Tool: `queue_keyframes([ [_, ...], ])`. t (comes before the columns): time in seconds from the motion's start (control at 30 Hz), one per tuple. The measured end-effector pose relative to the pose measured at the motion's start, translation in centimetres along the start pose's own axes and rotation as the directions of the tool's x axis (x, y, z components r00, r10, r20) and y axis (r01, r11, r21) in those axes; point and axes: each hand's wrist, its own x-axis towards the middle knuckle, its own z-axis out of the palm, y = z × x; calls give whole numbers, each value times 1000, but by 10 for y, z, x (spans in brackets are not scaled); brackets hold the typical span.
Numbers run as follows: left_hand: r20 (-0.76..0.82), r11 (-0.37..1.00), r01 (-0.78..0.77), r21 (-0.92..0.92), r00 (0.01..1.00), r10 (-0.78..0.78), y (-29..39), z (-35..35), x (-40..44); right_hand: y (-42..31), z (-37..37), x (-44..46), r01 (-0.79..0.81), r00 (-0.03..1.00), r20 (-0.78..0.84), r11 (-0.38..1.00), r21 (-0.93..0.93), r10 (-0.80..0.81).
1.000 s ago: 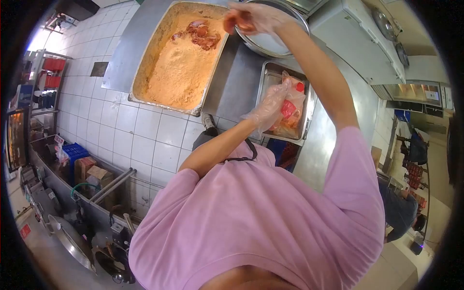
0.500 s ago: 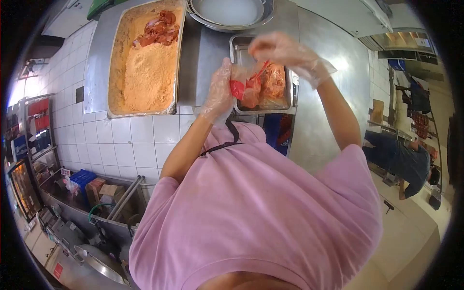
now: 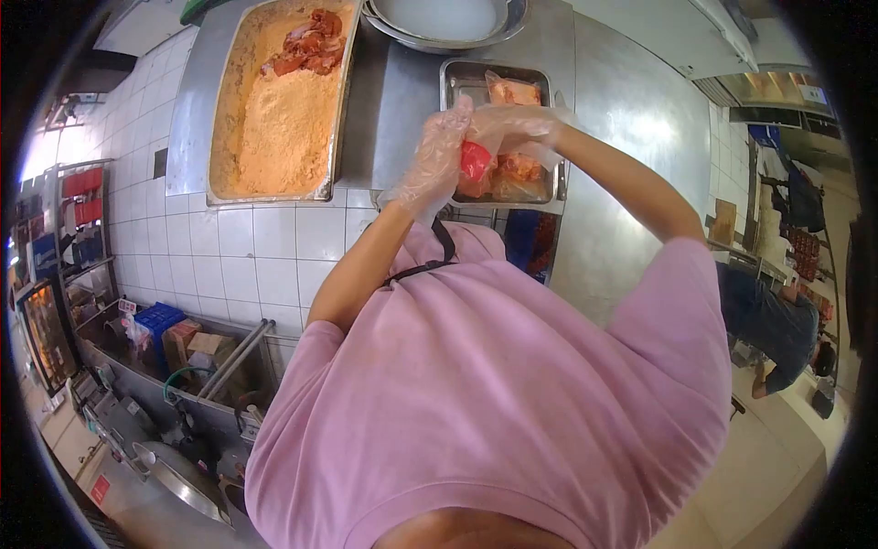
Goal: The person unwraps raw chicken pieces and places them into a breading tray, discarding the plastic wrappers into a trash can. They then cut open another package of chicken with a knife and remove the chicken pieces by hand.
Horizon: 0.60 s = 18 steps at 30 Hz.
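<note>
A clear plastic bag with a red print (image 3: 475, 161) and reddish meat inside is gripped at its side by my left hand (image 3: 437, 156), which wears a clear plastic glove. My right hand (image 3: 517, 128), gloved too, is at the top of this bag, close to the left; its fingers are partly hidden and smeared by motion. Both hands are over a metal tray (image 3: 450, 78). In that tray, another bag of meat (image 3: 512, 91) lies beyond my right hand, and more bagged meat (image 3: 519, 167) shows below it.
To the left, a large metal pan (image 3: 214, 183) holds orange-tinted flour (image 3: 288, 133) with raw meat pieces (image 3: 315, 41) at its far end. A metal bowl (image 3: 517, 20) with cloudy liquid stands at the back. Far right, another person (image 3: 773, 320) bends over. A sink (image 3: 224, 412) is lower left.
My right hand has come down and left to the bag, uncovering the far bag in the tray. My left hand has shifted slightly right with the bag. The view has tilted slightly.
</note>
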Motion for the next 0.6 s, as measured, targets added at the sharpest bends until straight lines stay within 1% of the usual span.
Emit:
queue_keyframes([
  [0.03,0,1000,-23,20,1000,23,-7,2,3,13,13,5,-22,999,-23,996,83,24],
  [0.1,-5,995,-74,60,997,74,-25,2,11,35,42,14,-86,994,-59,989,117,93],
  [0.2,23,997,-41,67,999,39,-14,5,7,46,72,22,-140,982,-108,981,134,155],
  [0.3,-56,993,67,99,997,-62,-36,0,16,52,86,26,-166,976,-117,976,139,183],
  [0.37,-31,994,74,81,997,-71,-37,0,16,55,93,29,-178,973,-124,974,141,196],
  [0.4,-16,994,76,73,997,-76,-30,1,14,56,96,29,-185,971,-123,972,146,203],
  [0.5,-55,990,139,30,989,-137,-11,9,4,56,107,30,-210,965,-126,967,147,229],
  [0.57,-228,982,59,181,974,-17,-40,11,12,53,113,30,-224,963,-118,963,150,242],
  [0.6,-305,965,29,260,951,54,-54,9,18,54,112,29,-228,964,-105,962,150,244],
])
